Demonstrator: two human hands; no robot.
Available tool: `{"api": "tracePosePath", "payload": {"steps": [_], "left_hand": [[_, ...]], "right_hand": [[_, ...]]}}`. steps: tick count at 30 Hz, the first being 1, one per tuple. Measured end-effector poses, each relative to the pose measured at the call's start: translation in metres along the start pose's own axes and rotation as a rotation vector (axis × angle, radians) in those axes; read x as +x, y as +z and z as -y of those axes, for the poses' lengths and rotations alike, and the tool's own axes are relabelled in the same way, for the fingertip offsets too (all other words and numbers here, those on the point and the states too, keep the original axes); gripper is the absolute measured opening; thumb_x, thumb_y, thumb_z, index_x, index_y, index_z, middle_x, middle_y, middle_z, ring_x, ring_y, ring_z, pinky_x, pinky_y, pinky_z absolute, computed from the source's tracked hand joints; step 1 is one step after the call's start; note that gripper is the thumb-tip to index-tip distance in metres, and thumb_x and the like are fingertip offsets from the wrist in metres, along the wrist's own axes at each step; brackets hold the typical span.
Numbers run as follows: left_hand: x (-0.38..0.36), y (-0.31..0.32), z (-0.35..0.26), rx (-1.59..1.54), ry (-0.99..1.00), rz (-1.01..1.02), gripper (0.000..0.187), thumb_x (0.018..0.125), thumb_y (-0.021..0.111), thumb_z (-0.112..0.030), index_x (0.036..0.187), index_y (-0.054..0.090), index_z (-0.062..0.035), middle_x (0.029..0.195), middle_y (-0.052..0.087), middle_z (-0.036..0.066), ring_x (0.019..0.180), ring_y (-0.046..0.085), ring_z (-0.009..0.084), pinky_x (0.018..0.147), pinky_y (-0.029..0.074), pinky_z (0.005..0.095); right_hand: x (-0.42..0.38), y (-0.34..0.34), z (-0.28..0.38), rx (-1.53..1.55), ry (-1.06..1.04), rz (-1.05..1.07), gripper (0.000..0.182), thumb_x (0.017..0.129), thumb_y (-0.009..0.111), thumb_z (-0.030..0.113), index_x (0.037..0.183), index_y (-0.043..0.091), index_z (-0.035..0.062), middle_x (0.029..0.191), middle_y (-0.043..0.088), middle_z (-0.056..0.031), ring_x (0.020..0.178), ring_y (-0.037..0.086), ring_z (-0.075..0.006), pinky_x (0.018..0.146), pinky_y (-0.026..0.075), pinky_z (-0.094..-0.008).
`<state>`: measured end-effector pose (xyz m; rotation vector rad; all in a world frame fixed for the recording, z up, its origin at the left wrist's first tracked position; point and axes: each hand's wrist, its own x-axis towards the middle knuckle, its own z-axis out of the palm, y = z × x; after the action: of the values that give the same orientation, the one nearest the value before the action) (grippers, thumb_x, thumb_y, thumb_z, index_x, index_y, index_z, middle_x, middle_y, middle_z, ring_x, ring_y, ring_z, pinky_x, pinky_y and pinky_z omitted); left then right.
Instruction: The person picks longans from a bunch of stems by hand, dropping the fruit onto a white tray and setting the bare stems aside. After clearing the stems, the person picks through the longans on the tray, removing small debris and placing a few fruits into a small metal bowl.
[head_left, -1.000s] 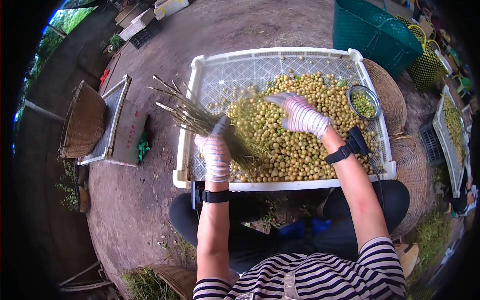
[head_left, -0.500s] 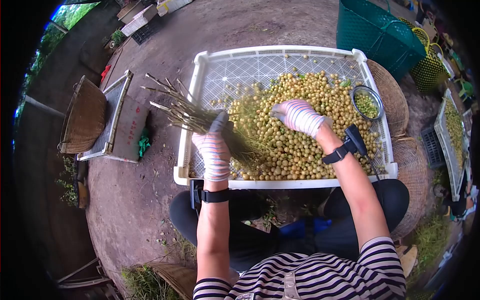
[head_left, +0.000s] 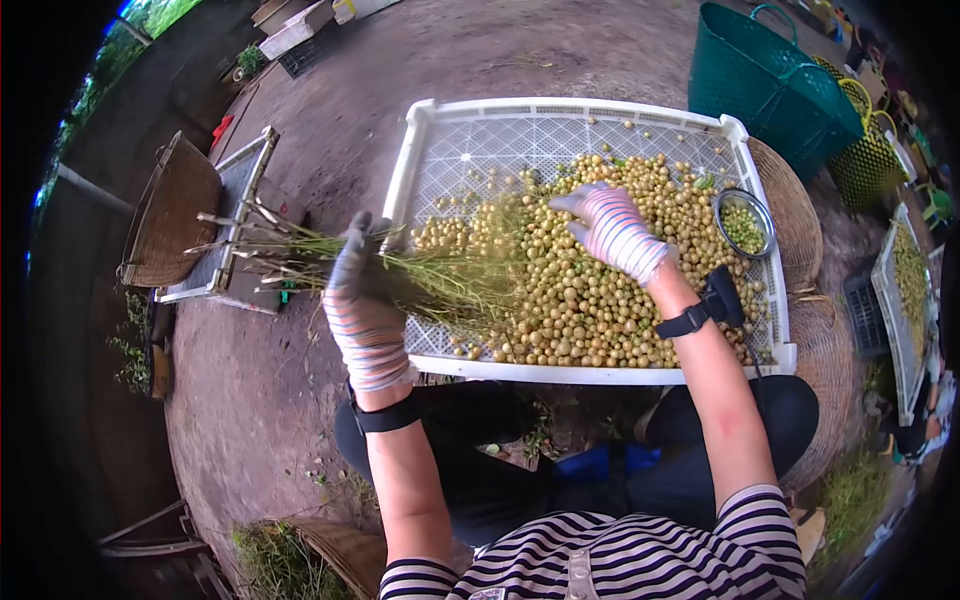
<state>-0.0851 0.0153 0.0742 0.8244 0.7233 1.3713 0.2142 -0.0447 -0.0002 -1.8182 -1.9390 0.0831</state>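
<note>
My left hand, in a striped glove with grey fingertips, is closed around a bundle of thin stems. The thick cut ends stick out to the left past the tray's edge, and the fine green ends spread over the fruit. Small round yellow-brown fruits lie heaped in a white mesh tray. Just above the heap is my right hand, gloved the same way, its thumb and fingers apart and no held thing visible. A metal bowl of greener fruits sits in the tray's right side.
Green woven bags stand behind the tray at right, beside flat wicker baskets. Another fruit-filled tray is at far right. On the left, a wicker basket leans by a framed screen. A basket of stems sits at lower left.
My left hand has moved left with the stem bundle, which now lies more level. My right hand has shifted slightly, and its fingers look more spread. The view has shifted a little.
</note>
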Motion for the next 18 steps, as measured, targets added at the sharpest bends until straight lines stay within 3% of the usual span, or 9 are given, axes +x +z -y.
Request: {"api": "tracePosePath", "payload": {"steps": [1, 2, 4, 7, 10, 13, 14, 16, 18], "left_hand": [[-0.005, 0.001, -0.009, -0.007, 0.041, 0.033, 0.025, 0.088, 0.066, -0.018, 0.108, 0.068, -0.0039, 0.115, 0.067, 0.011, 0.11, 0.062, 0.0248, 0.098, 0.047, 0.0432], [-0.006, 0.0, -0.012, 0.086, 0.116, 0.019, 0.041, 0.086, 0.067, -0.025, 0.12, 0.064, -0.0026, 0.108, 0.068, 0.009, 0.093, 0.062, 0.02, 0.072, 0.048, 0.031], [-0.007, -0.013, -0.021, 0.203, 0.221, 0.081, 0.037, 0.085, 0.068, -0.021, 0.116, 0.065, -0.0008, 0.103, 0.068, 0.01, 0.086, 0.065, 0.022, 0.072, 0.052, 0.0346], [-0.009, -0.025, -0.027, 0.303, 0.189, 0.045, 0.038, 0.079, 0.072, -0.012, 0.114, 0.064, 0.0, 0.101, 0.068, 0.01, 0.081, 0.067, 0.0223, 0.076, 0.056, 0.0377], [-0.012, -0.017, -0.02, 0.337, 0.203, 0.013, 0.045, 0.076, 0.072, -0.009, 0.119, 0.062, 0.0015, 0.095, 0.067, 0.01, 0.072, 0.064, 0.0193, 0.069, 0.055, 0.0328], [-0.01, -0.021, -0.009, 0.42, 0.131, 0.006, 0.046, 0.077, 0.074, -0.009, 0.119, 0.062, 0.003, 0.09, 0.067, 0.008, 0.068, 0.063, 0.0166, 0.065, 0.052, 0.028], [-0.01, -0.022, -0.005, 0.43, 0.093, 0.027, 0.044, 0.078, 0.074, -0.01, 0.118, 0.063, 0.0029, 0.089, 0.067, 0.007, 0.067, 0.063, 0.016, 0.065, 0.052, 0.0274], [-0.006, -0.026, 0.008, 0.42, 0.063, 0.071, 0.036, 0.081, 0.075, -0.011, 0.113, 0.066, 0.0016, 0.085, 0.067, 0.004, 0.067, 0.061, 0.0128, 0.065, 0.051, 0.0258], [-0.007, -0.02, 0.013, 0.392, 0.015, 0.123, 0.034, 0.082, 0.075, -0.011, 0.113, 0.067, 0.0003, 0.085, 0.067, 0.003, 0.068, 0.061, 0.0121, 0.065, 0.051, 0.0254]], "right_hand": [[0.005, 0.011, 0.009, -0.001, -0.056, 0.014, 0.038, 0.081, 0.064, 0.009, 0.118, 0.069, 0.0149, 0.109, 0.069, -0.0129, 0.1, 0.064, -0.0298, 0.091, 0.05, -0.0429], [0.009, 0.024, 0.017, -0.001, -0.112, 0.029, 0.042, 0.079, 0.063, 0.005, 0.119, 0.069, 0.0155, 0.111, 0.068, -0.0125, 0.102, 0.064, -0.0293, 0.091, 0.05, -0.0426], [0.016, 0.039, 0.038, -0.145, -0.211, 0.108, 0.051, 0.077, 0.06, -0.003, 0.124, 0.066, 0.0182, 0.128, 0.06, -0.0136, 0.114, 0.058, -0.0345, 0.098, 0.047, -0.0446], [0.02, 0.072, 0.052, -0.193, -0.375, 0.114, 0.052, 0.077, 0.064, 0.002, 0.126, 0.064, 0.0206, 0.137, 0.054, -0.0137, 0.124, 0.052, -0.0351, 0.104, 0.042, -0.0451], [0.022, 0.098, 0.046, -0.17, -0.388, 0.157, 0.03, 0.076, 0.072, 0.011, 0.104, 0.074, 0.0197, 0.132, 0.059, -0.011, 0.121, 0.054, -0.0343, 0.103, 0.043, -0.0441], [0.036, 0.092, 0.04, 0.127, -0.273, -0.03, 0.017, 0.075, 0.077, 0.019, 0.091, 0.078, 0.0228, 0.116, 0.069, -0.005, 0.111, 0.061, -0.0279, 0.096, 0.049, -0.0424], [0.039, 0.079, 0.042, 0.23, -0.206, -0.088, 0.014, 0.081, 0.075, 0.018, 0.095, 0.076, 0.0163, 0.113, 0.069, -0.0079, 0.102, 0.065, -0.0266, 0.095, 0.05, -0.0384], [0.051, 0.066, 0.039, 0.805, 0.115, -0.043, 0.015, 0.086, 0.073, 0.018, 0.098, 0.074, 0.0088, 0.11, 0.071, -0.0091, 0.099, 0.066, -0.0211, 0.09, 0.052, -0.0332], [0.055, 0.048, 0.039, 0.974, 0.109, -0.111, 0.02, 0.084, 0.076, 0.021, 0.098, 0.074, 0.0072, 0.105, 0.072, -0.0103, 0.09, 0.067, -0.0217, 0.085, 0.054, -0.0318]]}}
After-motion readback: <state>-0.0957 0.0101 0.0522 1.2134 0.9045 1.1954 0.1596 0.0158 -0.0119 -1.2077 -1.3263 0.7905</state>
